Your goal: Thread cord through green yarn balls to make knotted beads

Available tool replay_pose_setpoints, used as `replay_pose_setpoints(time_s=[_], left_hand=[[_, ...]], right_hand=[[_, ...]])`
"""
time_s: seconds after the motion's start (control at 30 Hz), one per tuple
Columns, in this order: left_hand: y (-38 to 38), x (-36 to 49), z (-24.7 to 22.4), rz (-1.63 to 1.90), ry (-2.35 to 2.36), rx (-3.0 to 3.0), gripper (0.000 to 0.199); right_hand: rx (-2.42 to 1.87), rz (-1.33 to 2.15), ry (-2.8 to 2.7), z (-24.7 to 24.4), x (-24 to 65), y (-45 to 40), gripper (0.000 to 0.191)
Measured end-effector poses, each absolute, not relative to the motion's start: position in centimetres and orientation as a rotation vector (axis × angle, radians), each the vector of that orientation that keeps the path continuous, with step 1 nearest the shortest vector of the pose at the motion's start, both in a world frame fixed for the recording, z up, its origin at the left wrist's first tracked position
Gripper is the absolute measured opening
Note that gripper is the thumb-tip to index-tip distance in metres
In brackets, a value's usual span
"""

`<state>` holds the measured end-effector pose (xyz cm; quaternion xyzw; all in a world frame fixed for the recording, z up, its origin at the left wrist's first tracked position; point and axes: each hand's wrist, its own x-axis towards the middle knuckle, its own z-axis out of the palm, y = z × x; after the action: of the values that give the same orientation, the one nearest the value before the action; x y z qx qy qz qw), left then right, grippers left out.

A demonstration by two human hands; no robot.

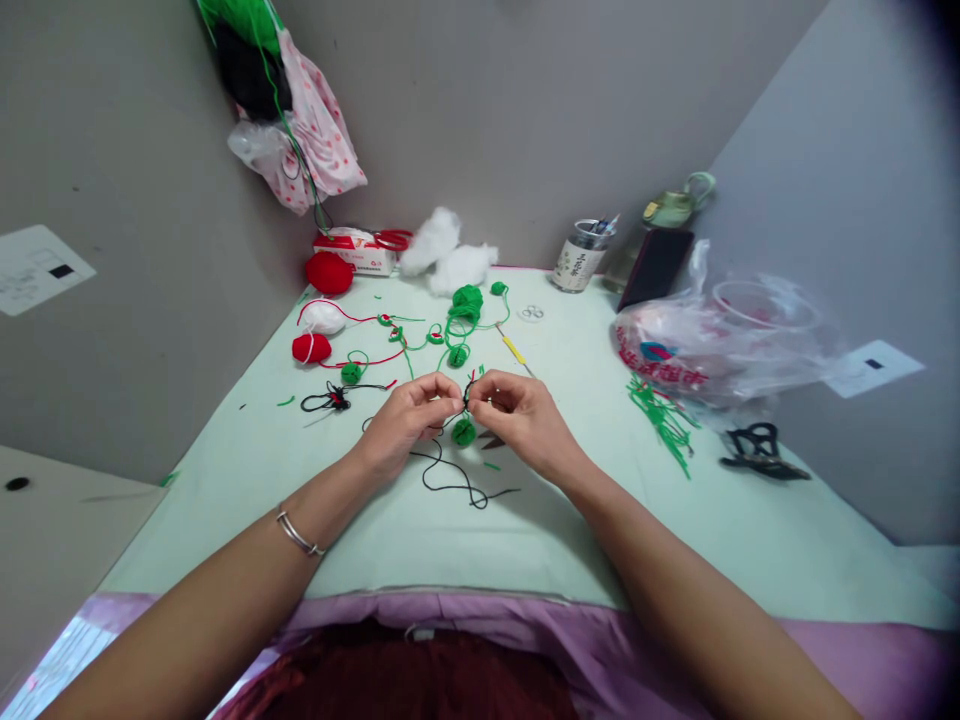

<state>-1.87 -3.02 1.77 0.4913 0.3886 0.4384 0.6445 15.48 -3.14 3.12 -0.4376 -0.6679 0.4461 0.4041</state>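
Note:
My left hand (pixel 411 418) and my right hand (pixel 520 412) meet over the middle of the table, each pinching black cord (pixel 450 463) between thumb and fingertips. The cord's loose end curls across the tabletop below. A small green crocheted ball (pixel 463 432) sits just under the fingertips, seemingly linked to the cord. Partly behind my right hand lie the dark blades of scissors (pixel 491 440). To the left rests a bundle of black cord (pixel 337 398). A yellow-handled crochet hook (pixel 514 348) lies beyond my right hand. The exact knot between my fingers is too small to tell.
Green yarn (pixel 466 303), red yarn balls (pixel 330 272), white stuffing (pixel 442 255) and a tissue box (pixel 356 255) stand at the back. Rightward are a pen can (pixel 580 258), a phone (pixel 656 268), a plastic bag (pixel 712 340), green yarn scraps (pixel 664 420) and a black hair claw (pixel 761 452).

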Motion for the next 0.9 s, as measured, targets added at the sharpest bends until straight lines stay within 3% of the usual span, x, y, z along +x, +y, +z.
replay_pose_setpoints(time_s=[0.4,0.57,0.9], left_hand=[[-2.7,-2.4,1.9,1.061,0.754,0.949,0.016],[-2.8,-2.2,1.9,1.035,0.799,0.972,0.016],[-3.0,-1.7,1.7,1.029,0.832,1.082,0.014]], right_hand=[[-1.202,1.058,-1.530,3.4,16.4,-2.2,0.008],[-1.146,1.203,-1.578,3.9,16.4,-2.6,0.027],[-1.131,1.139,-1.562,3.5,15.0,-3.4,0.013]])
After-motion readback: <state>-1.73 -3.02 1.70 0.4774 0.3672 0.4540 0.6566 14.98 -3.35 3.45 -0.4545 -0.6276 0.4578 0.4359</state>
